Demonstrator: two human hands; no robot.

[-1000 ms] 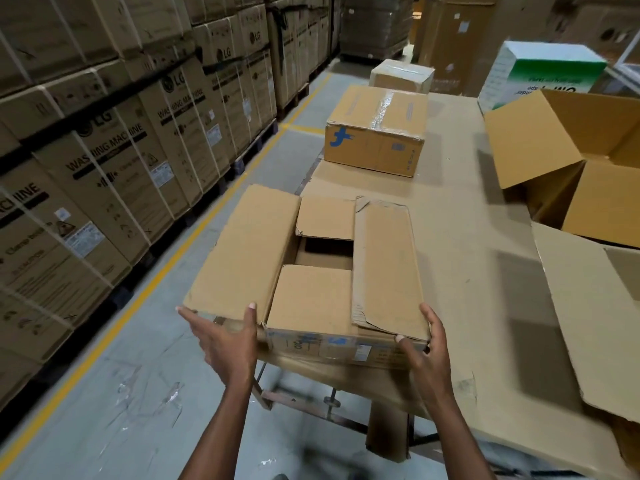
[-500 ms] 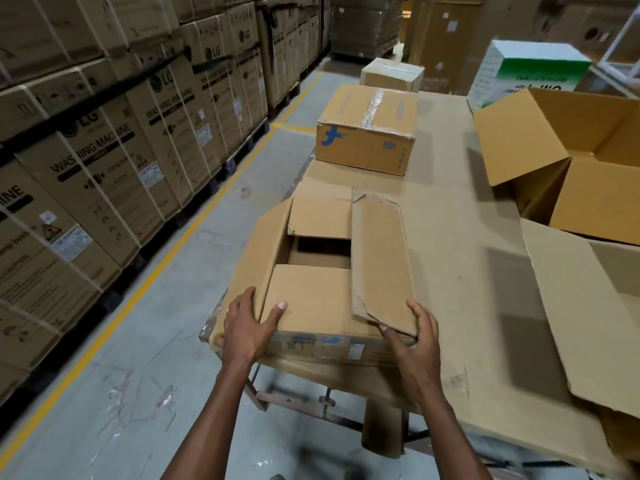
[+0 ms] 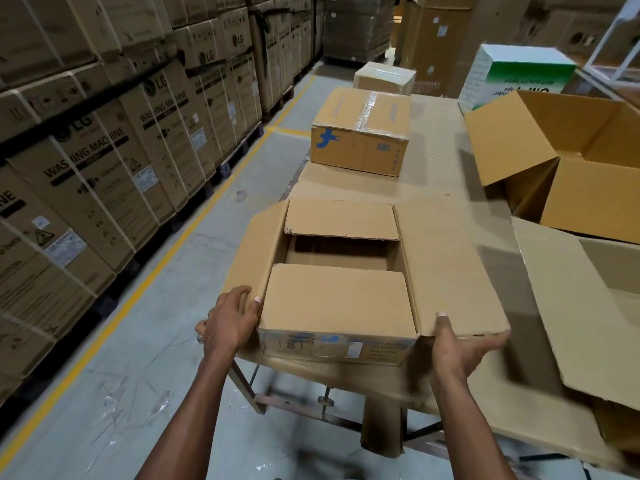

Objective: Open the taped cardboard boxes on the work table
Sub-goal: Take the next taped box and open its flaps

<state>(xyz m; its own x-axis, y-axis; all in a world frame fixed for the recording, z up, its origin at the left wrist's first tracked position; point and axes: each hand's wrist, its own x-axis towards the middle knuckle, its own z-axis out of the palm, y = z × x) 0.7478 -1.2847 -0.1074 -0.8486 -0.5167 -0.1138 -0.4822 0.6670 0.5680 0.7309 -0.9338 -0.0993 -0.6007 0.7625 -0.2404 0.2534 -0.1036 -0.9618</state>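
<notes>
Cardboard, the near box (image 3: 337, 299) sits at lower centre on the table (image 3: 433, 188) edge, its long flaps spread; the left hand (image 3: 230, 322) grips the left flap and the right hand (image 3: 457, 348) pinches the right flap's near edge. Fold both fully outward, evenly, keeping the box from sliding off the edge. Its visible interior looks empty; further up, two taped boxes (image 3: 360, 131) wait, and the open box (image 3: 568, 161) at right shows no contents.

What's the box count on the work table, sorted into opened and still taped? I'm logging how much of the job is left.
Opened: 3, the near box gripped by the left hand and right hand, the big box at right, and the one at the right edge.
Still taped: 2, the blue-logo box and the far box.
Total: 5
</notes>
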